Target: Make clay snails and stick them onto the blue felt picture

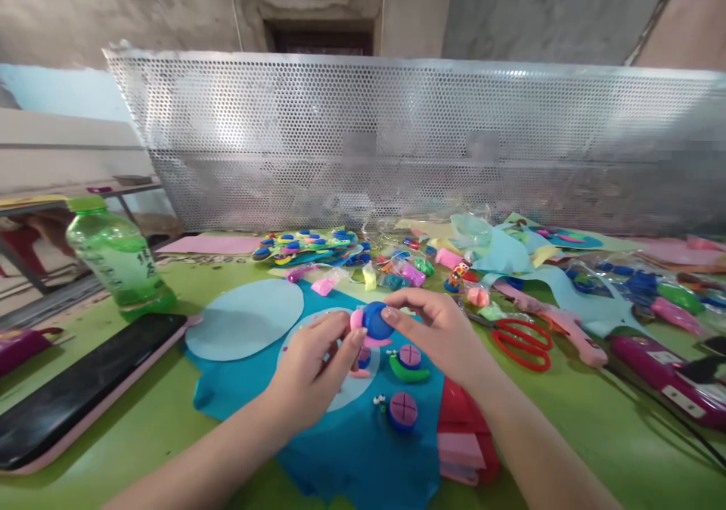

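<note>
Both hands hold one small clay snail (pixel 375 322) up in front of me, with a blue round shell and a pink body. My left hand (pixel 309 366) pinches its pink end between thumb and fingertips. On the other side, the thumb and fingers of my right hand (pixel 436 332) close on the blue shell. Below lies a bright blue sheet (pixel 238 393). A clay snail with a green body (pixel 409 372) and a blue clay piece with a pink crossed top and eyes (pixel 403 412) rest on it. Another pink-and-blue clay piece is partly hidden behind my left hand.
At left are a green bottle (pixel 116 264), a black phone (pixel 85 389) and a pale blue paper oval (pixel 243 321). Red-handled scissors (pixel 522 345), a pink glue gun (pixel 567 327) and a purple power strip (pixel 661 377) lie right. Bagged clay lines the back, before a perforated metal panel (pixel 363 139).
</note>
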Motion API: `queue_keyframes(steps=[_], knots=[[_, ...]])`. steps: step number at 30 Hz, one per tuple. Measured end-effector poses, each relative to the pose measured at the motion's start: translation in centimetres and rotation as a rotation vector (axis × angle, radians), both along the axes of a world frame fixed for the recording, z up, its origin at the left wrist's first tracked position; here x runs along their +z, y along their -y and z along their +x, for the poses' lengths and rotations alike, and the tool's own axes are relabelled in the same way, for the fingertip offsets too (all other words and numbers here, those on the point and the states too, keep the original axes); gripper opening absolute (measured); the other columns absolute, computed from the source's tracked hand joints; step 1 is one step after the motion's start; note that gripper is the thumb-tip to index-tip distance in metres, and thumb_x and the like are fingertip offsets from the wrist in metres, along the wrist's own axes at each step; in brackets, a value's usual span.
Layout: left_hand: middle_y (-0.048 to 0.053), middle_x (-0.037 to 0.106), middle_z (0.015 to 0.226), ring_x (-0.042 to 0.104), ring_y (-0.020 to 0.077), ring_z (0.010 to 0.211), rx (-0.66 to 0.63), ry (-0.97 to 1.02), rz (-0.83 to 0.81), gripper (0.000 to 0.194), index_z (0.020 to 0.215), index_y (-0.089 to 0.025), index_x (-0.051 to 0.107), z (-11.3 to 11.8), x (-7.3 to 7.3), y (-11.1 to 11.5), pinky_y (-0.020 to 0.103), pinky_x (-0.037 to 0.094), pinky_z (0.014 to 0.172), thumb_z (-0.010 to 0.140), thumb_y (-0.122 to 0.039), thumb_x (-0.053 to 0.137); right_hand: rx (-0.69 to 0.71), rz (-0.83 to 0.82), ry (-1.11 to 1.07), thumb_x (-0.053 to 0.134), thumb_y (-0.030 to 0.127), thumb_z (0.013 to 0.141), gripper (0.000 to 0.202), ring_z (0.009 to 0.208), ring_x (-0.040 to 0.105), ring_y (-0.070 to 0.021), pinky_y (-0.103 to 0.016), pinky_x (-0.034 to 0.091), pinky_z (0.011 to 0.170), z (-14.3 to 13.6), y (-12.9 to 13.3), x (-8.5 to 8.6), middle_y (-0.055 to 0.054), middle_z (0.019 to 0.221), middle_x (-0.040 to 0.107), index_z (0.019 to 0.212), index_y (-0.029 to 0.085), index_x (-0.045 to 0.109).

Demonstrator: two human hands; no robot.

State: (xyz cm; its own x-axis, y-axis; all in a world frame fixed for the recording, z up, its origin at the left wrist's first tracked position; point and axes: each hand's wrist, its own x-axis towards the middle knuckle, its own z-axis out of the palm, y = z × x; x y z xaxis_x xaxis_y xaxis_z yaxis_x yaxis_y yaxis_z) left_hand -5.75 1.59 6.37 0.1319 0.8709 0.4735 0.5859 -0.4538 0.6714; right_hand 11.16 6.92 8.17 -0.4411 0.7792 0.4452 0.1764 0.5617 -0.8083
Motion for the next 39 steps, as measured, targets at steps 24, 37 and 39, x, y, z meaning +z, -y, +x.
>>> queue_keyframes(steps=[24, 37, 39], knots=[[-0.002, 0.042, 0.054, 0.04, 0.0109, 0.051, -0.017, -0.021, 0.179, 0.035, 0.055, -0.019, 0.04, -0.3, 0.1, -0.5, 0.022, 0.032, 0.05, 0.089, -0.023, 0.033, 0.119, -0.082, 0.149, 0.055, 0.037, 0.08, 0.021, 0.072, 0.057, -0.0123, -0.023, 0.042, 0.065, 0.2, 0.1, 0.7, 0.001, 0.074, 0.064, 0.073, 0.019, 0.064], [-0.001, 0.053, 0.055, 0.047, 0.0124, 0.053, 0.152, -0.134, 0.004, 0.041, 0.057, -0.019, 0.046, -0.8, 0.7, -1.0, 0.024, 0.034, 0.054, 0.09, -0.037, 0.03, -0.414, -0.295, 0.926, 0.047, 0.052, 0.078, 0.04, 0.064, 0.056, -0.0196, -0.029, 0.035, 0.057, 4.3, -4.2, -0.1, -0.003, 0.06, 0.058, 0.059, 0.019, 0.059], [-0.001, 0.052, 0.054, 0.047, 0.0129, 0.052, 0.185, -0.191, -0.004, 0.041, 0.057, -0.019, 0.046, -0.8, 0.5, -1.3, 0.024, 0.034, 0.053, 0.089, -0.038, 0.03, -0.425, -0.307, 0.958, 0.051, 0.049, 0.076, 0.037, 0.074, 0.058, -0.0238, -0.033, 0.037, 0.065, 4.1, -4.5, -0.5, -0.005, 0.067, 0.061, 0.056, 0.019, 0.059]])
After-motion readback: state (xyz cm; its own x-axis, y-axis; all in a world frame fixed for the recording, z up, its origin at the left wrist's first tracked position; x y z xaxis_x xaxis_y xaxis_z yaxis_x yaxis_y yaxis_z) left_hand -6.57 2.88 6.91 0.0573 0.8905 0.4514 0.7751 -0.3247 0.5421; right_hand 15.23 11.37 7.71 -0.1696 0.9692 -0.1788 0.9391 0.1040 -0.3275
